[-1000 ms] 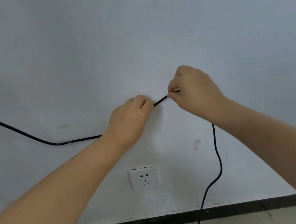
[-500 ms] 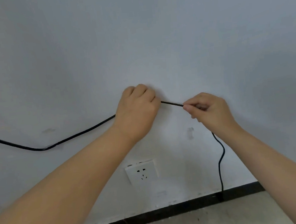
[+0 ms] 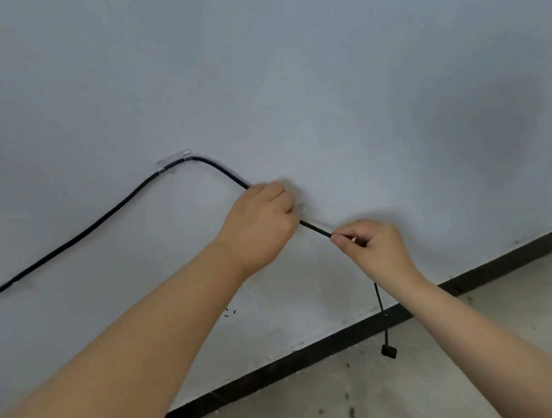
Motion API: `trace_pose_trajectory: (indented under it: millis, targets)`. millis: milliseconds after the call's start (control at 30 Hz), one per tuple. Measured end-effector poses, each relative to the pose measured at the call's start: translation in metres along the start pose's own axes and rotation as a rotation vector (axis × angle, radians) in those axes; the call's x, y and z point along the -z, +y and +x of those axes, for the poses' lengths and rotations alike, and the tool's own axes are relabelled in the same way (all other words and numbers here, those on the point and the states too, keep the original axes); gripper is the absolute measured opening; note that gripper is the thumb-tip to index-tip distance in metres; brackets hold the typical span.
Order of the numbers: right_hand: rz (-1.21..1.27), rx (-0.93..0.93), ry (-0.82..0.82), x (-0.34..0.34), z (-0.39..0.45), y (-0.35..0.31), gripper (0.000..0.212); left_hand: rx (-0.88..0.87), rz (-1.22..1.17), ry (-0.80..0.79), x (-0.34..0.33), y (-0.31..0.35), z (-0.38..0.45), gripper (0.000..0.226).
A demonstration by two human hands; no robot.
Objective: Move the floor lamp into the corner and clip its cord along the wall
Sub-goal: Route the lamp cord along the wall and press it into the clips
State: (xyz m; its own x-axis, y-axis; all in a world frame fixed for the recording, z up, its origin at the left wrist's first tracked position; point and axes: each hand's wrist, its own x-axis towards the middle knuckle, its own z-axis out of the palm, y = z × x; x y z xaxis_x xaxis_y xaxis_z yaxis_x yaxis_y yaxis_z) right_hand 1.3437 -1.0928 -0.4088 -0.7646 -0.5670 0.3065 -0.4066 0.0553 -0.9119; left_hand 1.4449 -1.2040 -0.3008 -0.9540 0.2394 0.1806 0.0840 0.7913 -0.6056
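While the black cord [image 3: 106,215] sags across the pale wall [image 3: 288,72], it passes through a clear clip [image 3: 174,160] stuck high on the wall, then bends down to the right toward the two hands. At the far left another clear clip [image 3: 0,287] holds it low on the wall, and the cord leaves the view at the left edge just beyond. The left hand [image 3: 259,224] is a closed fist pressed against the wall, with the cord entering at its upper knuckles and coming out at its lower right; something small and clear shows at the wall just beside its fingers, but I cannot tell what it is. The right hand [image 3: 372,246] sits lower and to the right, thumb and forefinger pinched together on the cord, the stretch between the two hands drawn straight. Below the right hand the cord hangs loose in front of the black baseboard [image 3: 315,350] and ends in a black plug [image 3: 389,352] dangling over the grey concrete floor [image 3: 452,377]. The floor lamp itself lies outside the view.
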Motion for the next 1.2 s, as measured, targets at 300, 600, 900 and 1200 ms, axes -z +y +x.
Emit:
trace_pose_trajectory:
  millis: [300, 600, 900, 1200]
  targets:
    - [-0.147, 0.133, 0.114, 0.002, 0.007, 0.005, 0.007, -0.012, 0.132, 0.14, -0.007, -0.004, 0.009, 0.031]
    - [-0.134, 0.162, 0.128, -0.002, 0.005, 0.024, 0.006, -0.053, 0.234, 0.327, -0.019, -0.014, 0.004, 0.022]
    - [-0.064, 0.02, 0.181, -0.045, -0.006, 0.029, 0.015, 0.121, 0.188, 0.492, -0.035, -0.025, -0.049, 0.028]
    - [-0.06, -0.107, -0.031, -0.078, -0.028, 0.026, 0.014, 0.409, -0.094, 0.161, -0.052, 0.018, -0.151, 0.017]
